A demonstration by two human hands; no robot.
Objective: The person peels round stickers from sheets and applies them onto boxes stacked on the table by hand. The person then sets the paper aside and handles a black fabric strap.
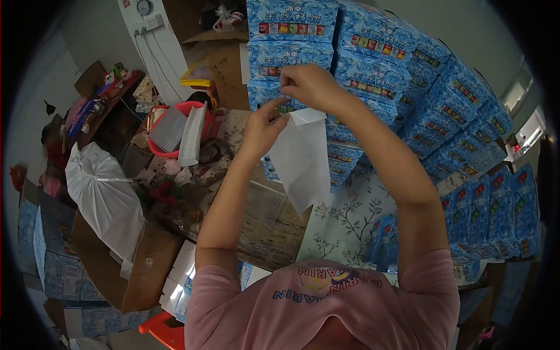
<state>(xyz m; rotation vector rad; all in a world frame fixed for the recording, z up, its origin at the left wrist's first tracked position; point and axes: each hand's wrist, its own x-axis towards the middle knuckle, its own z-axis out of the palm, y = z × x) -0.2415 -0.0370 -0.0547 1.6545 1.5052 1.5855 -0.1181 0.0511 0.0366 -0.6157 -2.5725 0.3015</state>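
Note:
A white, slightly see-through sheet (303,160) hangs in front of me, its top edge folded over and its lower end tapering to a corner. My left hand (267,125) pinches the sheet at its upper left corner. Just above and to the right, my right hand (312,87) is raised with its fingers curled closed; whatever is between the fingertips is too small or hidden to tell. Behind both hands stand stacked blue ice-patterned boxes (291,55) with printed lettering and a row of small coloured pictures.
More blue boxes (461,99) are stacked to the right. On the wooden table (262,233), a clear ridged plastic tray (265,201) lies near a floral cover (344,227). Leftward are a red basket (185,111) with similar trays and a white bag (102,192) in a cardboard carton (146,262).

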